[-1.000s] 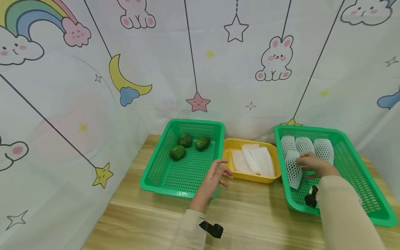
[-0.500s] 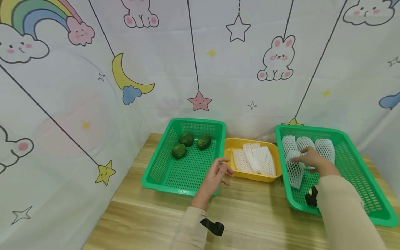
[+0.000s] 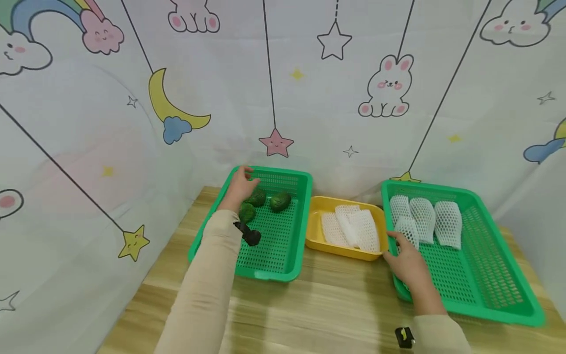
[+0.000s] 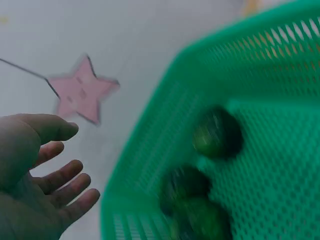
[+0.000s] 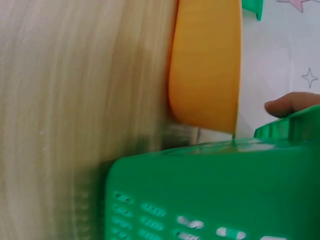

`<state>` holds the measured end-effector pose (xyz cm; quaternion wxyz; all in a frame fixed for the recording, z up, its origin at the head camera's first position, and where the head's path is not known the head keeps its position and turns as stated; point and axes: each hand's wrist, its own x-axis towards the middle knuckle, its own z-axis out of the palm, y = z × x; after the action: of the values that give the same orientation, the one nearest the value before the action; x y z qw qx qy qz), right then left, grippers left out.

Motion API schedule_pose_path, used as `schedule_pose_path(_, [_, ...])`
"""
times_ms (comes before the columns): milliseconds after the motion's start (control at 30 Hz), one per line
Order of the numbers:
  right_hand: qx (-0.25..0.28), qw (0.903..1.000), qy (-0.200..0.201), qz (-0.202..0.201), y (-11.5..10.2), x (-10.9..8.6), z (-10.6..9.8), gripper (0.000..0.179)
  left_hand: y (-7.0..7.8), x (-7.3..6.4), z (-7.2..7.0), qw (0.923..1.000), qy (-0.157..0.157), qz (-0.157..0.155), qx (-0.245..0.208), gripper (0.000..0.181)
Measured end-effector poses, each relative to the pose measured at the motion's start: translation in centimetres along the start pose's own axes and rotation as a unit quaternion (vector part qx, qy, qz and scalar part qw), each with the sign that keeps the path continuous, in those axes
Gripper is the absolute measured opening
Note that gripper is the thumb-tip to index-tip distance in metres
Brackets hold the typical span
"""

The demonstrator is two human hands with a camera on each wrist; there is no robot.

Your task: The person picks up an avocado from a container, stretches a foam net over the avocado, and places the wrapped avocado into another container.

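Note:
My left hand [image 3: 240,188] is over the back left corner of the left green basket [image 3: 276,275], holding nothing. In the left wrist view its fingers are spread and apart from the avocados. Three avocados lie in that basket: one at the right [image 3: 280,201], one nearer the front [image 3: 247,213], and one at the back [image 3: 256,197], partly hidden by the hand. My right hand [image 3: 409,263] is at the left rim of the right green basket [image 3: 499,314], fingers loosely bent. Several white foam-net sleeves, seemingly filled, sit there; one [image 3: 406,231] is partly behind that hand.
Between the baskets stands a shallow yellow tray [image 3: 345,251] with several flat white foam nets [image 3: 367,231]. All three containers rest on a wood-grain table [image 3: 327,305]. A printed white cloth [image 3: 230,98] hangs close behind.
My left hand has moved left and away from me, from the left basket's right rim to its back corner. My right hand has left the sleeves and come toward the basket's left rim.

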<state>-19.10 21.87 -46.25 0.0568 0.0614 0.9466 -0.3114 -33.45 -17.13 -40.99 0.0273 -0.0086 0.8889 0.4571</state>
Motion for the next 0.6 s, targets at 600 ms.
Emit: schedule_pose_path(600, [0.048, 0.9973, 0.031, 0.047, 0.7, 0.2, 0.4, 0.057, -7.6, 0.9, 1.8, 0.9554, -0.165, -0.039, 0.242, 0.059])
